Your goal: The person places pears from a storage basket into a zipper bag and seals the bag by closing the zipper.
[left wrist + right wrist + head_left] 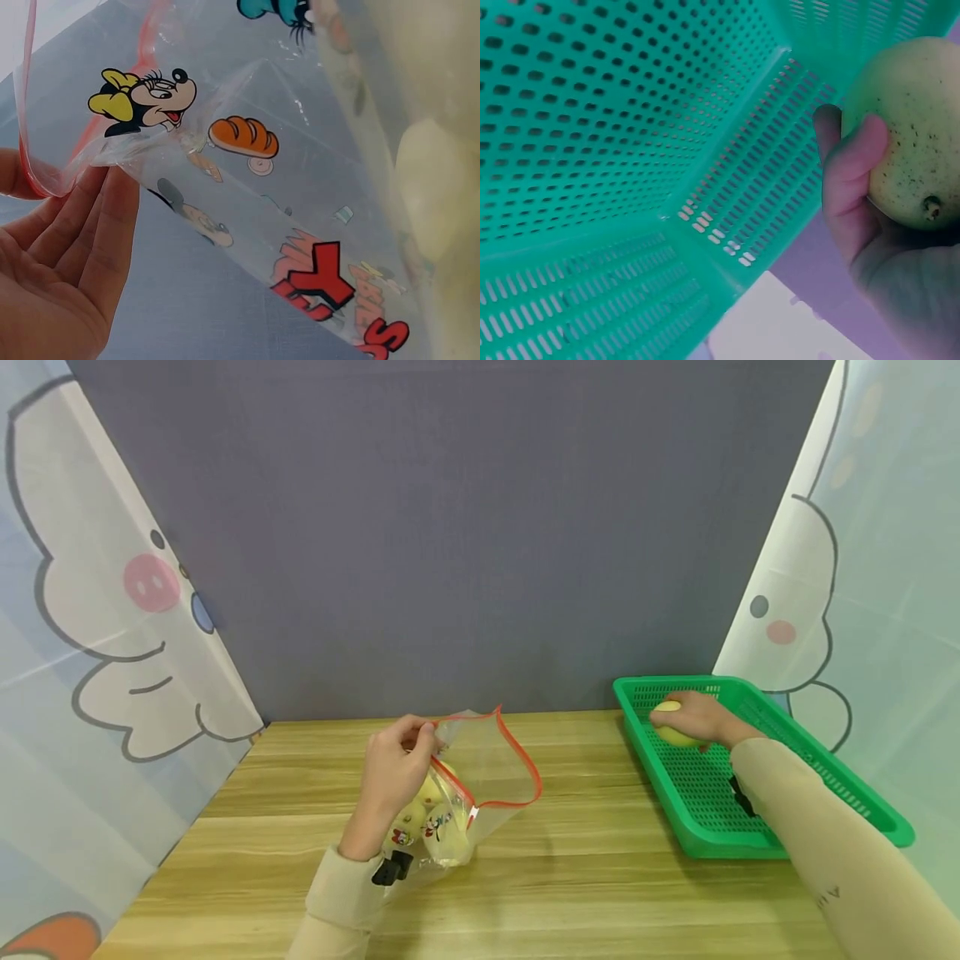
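My left hand (392,770) pinches the red-edged rim of a clear zip bag (497,766) between thumb and fingers. Its mouth gapes toward the right, and a white slider (473,812) sits on the red zip. Several yellow fruits (448,839) lie in the bag, partly hidden by printed cartoon figures. Over the far left part of a green basket (660,785), my right hand (699,717) grips a yellow mango (919,127). Dark specks and a stem stub mark its skin in the right wrist view.
Both the bag and the basket rest on a wooden table (585,877). A grey panel (480,543) rises behind it. Cartoon-printed curtains (105,610) hang at both sides. Slotted walls surround the basket's perforated floor.
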`<state>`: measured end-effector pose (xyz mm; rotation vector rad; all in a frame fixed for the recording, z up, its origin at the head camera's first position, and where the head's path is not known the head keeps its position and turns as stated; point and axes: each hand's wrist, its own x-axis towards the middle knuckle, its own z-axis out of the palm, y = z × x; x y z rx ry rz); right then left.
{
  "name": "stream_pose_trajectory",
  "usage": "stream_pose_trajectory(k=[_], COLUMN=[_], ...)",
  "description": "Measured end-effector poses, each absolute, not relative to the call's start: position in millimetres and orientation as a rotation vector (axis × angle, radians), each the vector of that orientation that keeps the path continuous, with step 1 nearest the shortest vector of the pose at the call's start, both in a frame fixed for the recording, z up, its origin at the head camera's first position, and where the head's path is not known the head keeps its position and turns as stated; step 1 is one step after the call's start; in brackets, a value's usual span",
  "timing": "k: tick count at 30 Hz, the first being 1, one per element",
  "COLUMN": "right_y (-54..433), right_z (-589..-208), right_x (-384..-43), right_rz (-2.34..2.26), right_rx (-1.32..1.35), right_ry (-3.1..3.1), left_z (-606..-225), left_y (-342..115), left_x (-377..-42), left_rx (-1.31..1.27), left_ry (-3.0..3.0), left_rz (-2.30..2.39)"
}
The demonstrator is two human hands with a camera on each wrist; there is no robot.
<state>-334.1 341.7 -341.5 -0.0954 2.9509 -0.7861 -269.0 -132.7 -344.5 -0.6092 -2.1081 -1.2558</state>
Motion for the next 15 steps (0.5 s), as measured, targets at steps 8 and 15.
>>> stream_pose_trajectory(k=[8, 15], right_y=[327, 312], right_z=[-336, -326], right_x=[-329, -324], right_rz=[-0.821, -0.835], right_rx=[-0.143, -0.196], right_ry=[2.979, 3.015], left_z=[-342, -342], left_y=[-134, -134], left_x=[-267, -268], left_rx=[-0.581, -0.573], left_ry=[-2.140, -2.146], left_rz=[-1.263, -1.254])
